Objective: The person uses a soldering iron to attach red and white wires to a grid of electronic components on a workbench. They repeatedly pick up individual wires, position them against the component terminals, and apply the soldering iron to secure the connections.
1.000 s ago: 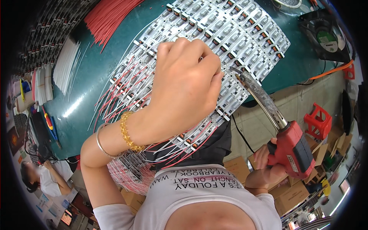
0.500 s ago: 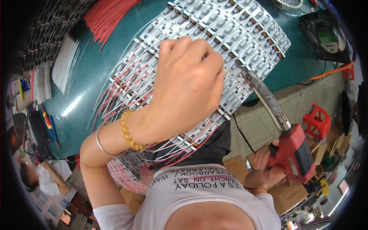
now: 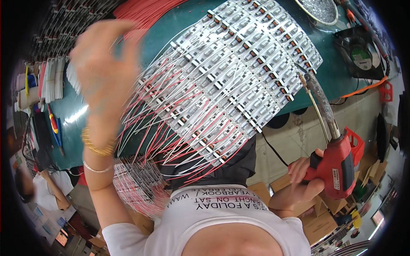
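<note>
Head view: circuit board panel on green surface, soldering gun held at its right edge

A large circuit board panel, made up of many repeated small boards, is laid slantwise on the green surface; its near corner is extended over dark clothing. Loose red and white leads are spread across its left and near parts.

A red-and-black soldering gun is held by the handle in the right hand, fingers wrapped around it. Its metal tip is pointed at the panel's right edge; whether contact is made cannot be told.

The left hand is raised at the left of the panel, near the red wire bundle and in front of part of the white wire bundle. It is blurred; whether anything is pinched in the fingers cannot be told. A yellow beaded bracelet is worn on that wrist.

Beyond the panel, a round dish of silvery bits is set near a black fan. At far left, a red-and-yellow screwdriver is seen.
</note>
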Action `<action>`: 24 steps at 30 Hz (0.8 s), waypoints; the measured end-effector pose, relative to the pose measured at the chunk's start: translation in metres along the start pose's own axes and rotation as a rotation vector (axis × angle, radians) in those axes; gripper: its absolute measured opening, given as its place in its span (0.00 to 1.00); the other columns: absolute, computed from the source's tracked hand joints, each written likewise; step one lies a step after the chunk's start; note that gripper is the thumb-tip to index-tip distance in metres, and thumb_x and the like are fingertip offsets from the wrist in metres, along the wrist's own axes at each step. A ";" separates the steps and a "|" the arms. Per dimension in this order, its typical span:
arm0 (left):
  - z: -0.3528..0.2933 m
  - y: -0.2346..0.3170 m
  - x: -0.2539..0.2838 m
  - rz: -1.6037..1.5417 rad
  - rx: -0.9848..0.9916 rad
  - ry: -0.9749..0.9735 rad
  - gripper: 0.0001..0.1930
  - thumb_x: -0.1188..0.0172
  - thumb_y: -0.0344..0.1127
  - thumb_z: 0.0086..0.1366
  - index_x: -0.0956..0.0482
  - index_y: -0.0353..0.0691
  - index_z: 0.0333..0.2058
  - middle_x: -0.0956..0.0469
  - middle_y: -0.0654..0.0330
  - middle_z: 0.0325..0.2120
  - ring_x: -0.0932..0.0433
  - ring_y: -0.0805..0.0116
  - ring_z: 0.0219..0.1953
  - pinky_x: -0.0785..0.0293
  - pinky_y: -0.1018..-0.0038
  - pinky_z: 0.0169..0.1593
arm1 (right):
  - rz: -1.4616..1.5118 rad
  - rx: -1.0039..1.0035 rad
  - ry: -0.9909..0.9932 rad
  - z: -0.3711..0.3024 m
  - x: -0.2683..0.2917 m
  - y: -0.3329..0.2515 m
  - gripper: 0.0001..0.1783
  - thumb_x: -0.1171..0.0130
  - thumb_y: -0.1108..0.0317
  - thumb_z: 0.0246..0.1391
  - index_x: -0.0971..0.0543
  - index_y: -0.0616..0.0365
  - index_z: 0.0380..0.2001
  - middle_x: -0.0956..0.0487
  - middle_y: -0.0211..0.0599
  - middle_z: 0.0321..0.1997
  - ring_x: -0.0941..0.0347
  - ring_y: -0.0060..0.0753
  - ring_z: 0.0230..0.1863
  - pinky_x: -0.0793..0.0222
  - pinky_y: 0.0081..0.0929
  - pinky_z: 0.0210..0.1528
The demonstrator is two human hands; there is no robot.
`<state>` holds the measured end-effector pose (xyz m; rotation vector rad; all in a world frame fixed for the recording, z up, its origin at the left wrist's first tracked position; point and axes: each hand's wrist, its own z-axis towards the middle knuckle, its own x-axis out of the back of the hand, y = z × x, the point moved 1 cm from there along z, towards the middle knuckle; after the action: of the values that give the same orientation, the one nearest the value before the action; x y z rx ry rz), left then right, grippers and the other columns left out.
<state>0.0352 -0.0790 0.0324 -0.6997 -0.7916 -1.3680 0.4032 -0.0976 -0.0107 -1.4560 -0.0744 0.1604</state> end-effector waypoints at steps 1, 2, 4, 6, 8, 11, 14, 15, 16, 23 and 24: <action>-0.010 -0.040 0.001 0.211 0.068 -0.033 0.09 0.37 0.36 0.53 0.20 0.44 0.34 0.21 0.60 0.33 0.24 0.59 0.37 0.30 0.66 0.40 | -0.002 0.012 -0.002 0.001 0.004 0.001 0.46 0.49 0.36 0.53 0.40 0.73 0.55 0.37 0.24 0.10 0.41 0.19 0.09 0.41 0.19 0.16; -0.022 -0.072 0.001 0.412 0.159 -0.062 0.07 0.38 0.37 0.56 0.20 0.44 0.32 0.20 0.60 0.34 0.24 0.58 0.37 0.31 0.65 0.40 | 0.000 0.025 -0.005 0.000 0.007 0.003 0.46 0.49 0.37 0.53 0.40 0.74 0.55 0.37 0.24 0.10 0.41 0.19 0.10 0.41 0.18 0.16; -0.049 -0.128 -0.001 0.496 0.196 -0.189 0.06 0.40 0.35 0.57 0.20 0.41 0.33 0.20 0.57 0.32 0.23 0.57 0.35 0.30 0.65 0.40 | 0.012 0.025 -0.025 0.003 0.006 0.000 0.46 0.49 0.38 0.54 0.40 0.74 0.55 0.36 0.24 0.11 0.41 0.19 0.10 0.41 0.18 0.17; -0.064 -0.146 -0.009 0.244 0.260 -0.201 0.06 0.41 0.33 0.58 0.21 0.39 0.34 0.21 0.54 0.30 0.23 0.56 0.33 0.30 0.65 0.38 | 0.010 0.026 -0.017 0.004 0.003 -0.001 0.46 0.49 0.38 0.54 0.40 0.75 0.55 0.36 0.24 0.11 0.40 0.19 0.10 0.41 0.18 0.17; -0.062 -0.139 -0.013 0.128 0.234 -0.187 0.05 0.43 0.29 0.58 0.23 0.35 0.33 0.22 0.51 0.25 0.24 0.53 0.30 0.29 0.63 0.36 | -0.017 0.026 0.018 0.003 -0.002 -0.002 0.46 0.49 0.38 0.53 0.40 0.75 0.55 0.36 0.25 0.12 0.40 0.19 0.11 0.40 0.18 0.18; -0.058 -0.135 -0.015 0.229 0.152 -0.212 0.04 0.45 0.26 0.59 0.25 0.33 0.32 0.23 0.50 0.27 0.24 0.52 0.31 0.30 0.62 0.36 | -0.018 0.019 0.004 0.001 0.001 -0.001 0.46 0.49 0.38 0.53 0.40 0.75 0.55 0.35 0.25 0.12 0.40 0.19 0.11 0.40 0.18 0.18; -0.060 -0.140 -0.016 0.194 0.124 -0.234 0.04 0.47 0.24 0.59 0.27 0.33 0.33 0.24 0.49 0.28 0.25 0.50 0.33 0.31 0.61 0.37 | -0.012 0.022 -0.004 -0.001 0.003 -0.002 0.45 0.49 0.39 0.54 0.40 0.75 0.55 0.35 0.25 0.12 0.40 0.19 0.11 0.40 0.18 0.18; -0.061 -0.141 -0.015 0.157 0.158 -0.250 0.04 0.47 0.24 0.59 0.27 0.33 0.34 0.24 0.49 0.29 0.25 0.50 0.34 0.31 0.61 0.37 | -0.005 0.017 -0.004 -0.002 0.004 -0.002 0.45 0.49 0.39 0.54 0.40 0.75 0.55 0.35 0.25 0.12 0.40 0.19 0.11 0.40 0.19 0.18; -0.060 -0.142 -0.014 0.120 0.191 -0.264 0.04 0.47 0.24 0.59 0.27 0.33 0.34 0.24 0.48 0.29 0.25 0.49 0.34 0.31 0.60 0.38 | 0.003 0.015 -0.003 -0.003 0.005 -0.001 0.45 0.49 0.39 0.54 0.40 0.74 0.55 0.35 0.25 0.12 0.40 0.19 0.11 0.40 0.19 0.18; -0.066 -0.137 -0.012 0.295 0.152 -0.214 0.03 0.47 0.28 0.61 0.27 0.35 0.32 0.24 0.51 0.28 0.25 0.51 0.35 0.33 0.61 0.41 | -0.060 0.051 0.044 -0.004 0.010 0.000 0.45 0.48 0.39 0.54 0.40 0.75 0.55 0.35 0.27 0.12 0.40 0.20 0.10 0.40 0.19 0.18; -0.064 -0.134 -0.008 0.338 0.163 -0.207 0.04 0.47 0.29 0.61 0.26 0.35 0.31 0.24 0.52 0.27 0.25 0.52 0.35 0.33 0.62 0.42 | -0.076 0.071 0.057 -0.004 0.011 -0.001 0.45 0.48 0.39 0.54 0.40 0.75 0.55 0.35 0.27 0.12 0.40 0.21 0.10 0.40 0.19 0.18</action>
<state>-0.0934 -0.1382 -0.0133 -0.8137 -0.8914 -0.9261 0.4149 -0.0995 -0.0109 -1.3843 -0.0765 0.0591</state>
